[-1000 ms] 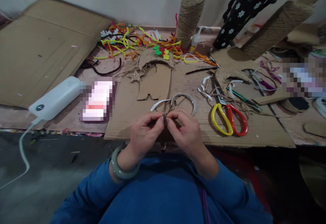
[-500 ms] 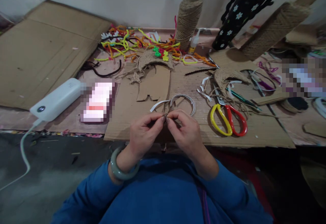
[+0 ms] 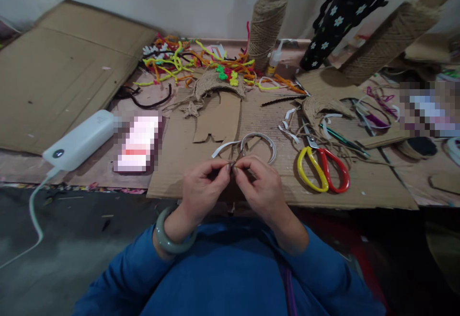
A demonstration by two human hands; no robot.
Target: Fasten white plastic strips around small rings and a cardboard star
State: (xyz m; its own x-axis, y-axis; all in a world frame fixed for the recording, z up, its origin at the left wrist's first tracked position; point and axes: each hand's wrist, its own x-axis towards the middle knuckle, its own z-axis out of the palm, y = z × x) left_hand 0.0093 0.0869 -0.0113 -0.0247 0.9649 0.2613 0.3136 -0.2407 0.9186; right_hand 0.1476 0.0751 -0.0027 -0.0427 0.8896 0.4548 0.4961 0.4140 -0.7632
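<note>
My left hand (image 3: pixel 204 184) and my right hand (image 3: pixel 260 184) meet at the table's front edge, thumbs and forefingers pinched together. Between the fingertips is a thin strand of brown twine (image 3: pixel 233 164); most of it is hidden by the fingers. Just beyond them a loop of white double-sided tape (image 3: pixel 274 149) rests on the cardboard sheet (image 3: pixel 172 177). Further back lie a twine-covered crescent (image 3: pixel 206 85) with small green, red and yellow flowers, and a little twine star (image 3: pixel 190 109). Scissors (image 3: pixel 312 141) with one yellow and one red handle lie to the right of my right hand.
A white power bank (image 3: pixel 81 138) with a cable and a phone (image 3: pixel 138 146) lie at left. Behind are colourful pipe cleaners (image 3: pixel 176 62), an upright twine spool (image 3: pixel 266 28), a glue bottle (image 3: pixel 274 61) and a leaning spool (image 3: pixel 390 42). Another crescent (image 3: pixel 316 106) and a green pen (image 3: pixel 341 139) lie at right.
My fingertips have shifted very slightly around the twine, with the pinch kept. The things on the table stay where they were.
</note>
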